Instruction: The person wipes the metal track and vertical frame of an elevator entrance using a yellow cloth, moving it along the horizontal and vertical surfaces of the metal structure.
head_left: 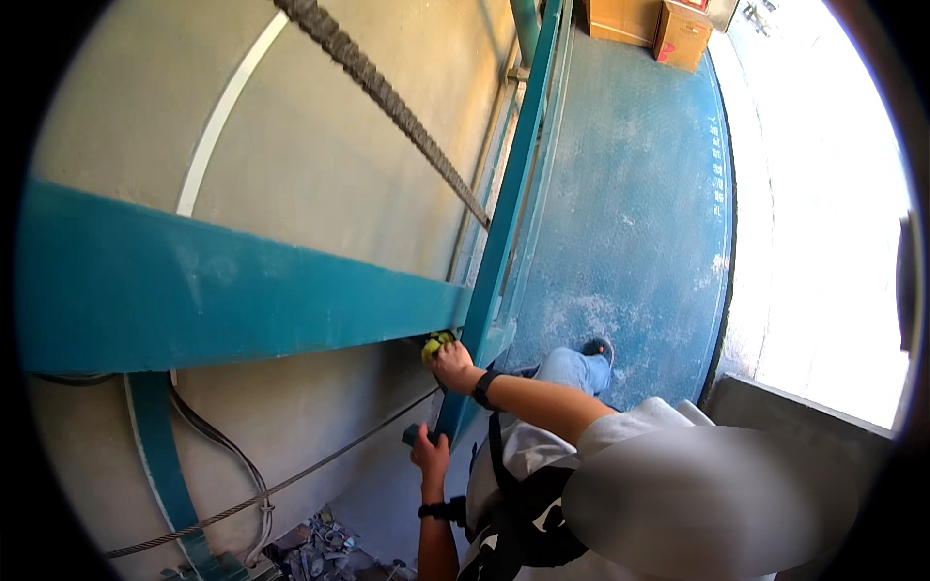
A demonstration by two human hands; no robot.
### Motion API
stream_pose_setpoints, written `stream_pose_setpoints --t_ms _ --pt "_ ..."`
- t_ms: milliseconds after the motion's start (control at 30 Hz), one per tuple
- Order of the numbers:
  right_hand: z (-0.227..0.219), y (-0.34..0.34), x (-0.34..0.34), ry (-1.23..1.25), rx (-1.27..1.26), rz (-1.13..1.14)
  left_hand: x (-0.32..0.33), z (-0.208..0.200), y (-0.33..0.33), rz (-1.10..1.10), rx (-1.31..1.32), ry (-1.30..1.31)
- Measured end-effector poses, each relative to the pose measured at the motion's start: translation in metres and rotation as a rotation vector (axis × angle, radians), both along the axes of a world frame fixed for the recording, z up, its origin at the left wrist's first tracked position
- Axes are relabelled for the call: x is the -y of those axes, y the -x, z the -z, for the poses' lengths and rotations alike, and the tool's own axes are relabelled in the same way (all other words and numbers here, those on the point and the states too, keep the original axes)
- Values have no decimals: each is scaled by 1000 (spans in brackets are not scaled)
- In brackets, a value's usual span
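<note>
The right hand (451, 365) is closed on a yellow-and-black object (433, 347) at its ten o'clock, the left hand's (430, 451) twelve. Apart at six-thirty, the left curls near the teal post's (501, 237) lower end, its exact grip unclear.

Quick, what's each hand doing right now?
Left hand: at the blue bar; can't tell if it's closed.
Right hand: closed on a yellow thing.

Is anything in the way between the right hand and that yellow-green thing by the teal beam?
Nothing visible: the right hand is touching the yellow-green object. The teal beam lies just above it in the picture, not between them.
</note>
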State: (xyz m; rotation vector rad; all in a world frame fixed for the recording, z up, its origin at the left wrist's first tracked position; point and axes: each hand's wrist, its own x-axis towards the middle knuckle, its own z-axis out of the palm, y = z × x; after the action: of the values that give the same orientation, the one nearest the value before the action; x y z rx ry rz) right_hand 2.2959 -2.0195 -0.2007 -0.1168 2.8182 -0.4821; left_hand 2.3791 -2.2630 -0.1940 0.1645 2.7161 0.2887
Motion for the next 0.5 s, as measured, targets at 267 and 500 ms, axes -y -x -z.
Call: stream_pose_setpoints --t_ms 267,500 --pt "-7 -46 -87 641 421 51 -24 8 -59 -185 -25 -237" --pt "52 -175 -211 725 415 442 -183 -14 -56 118 1 -552"
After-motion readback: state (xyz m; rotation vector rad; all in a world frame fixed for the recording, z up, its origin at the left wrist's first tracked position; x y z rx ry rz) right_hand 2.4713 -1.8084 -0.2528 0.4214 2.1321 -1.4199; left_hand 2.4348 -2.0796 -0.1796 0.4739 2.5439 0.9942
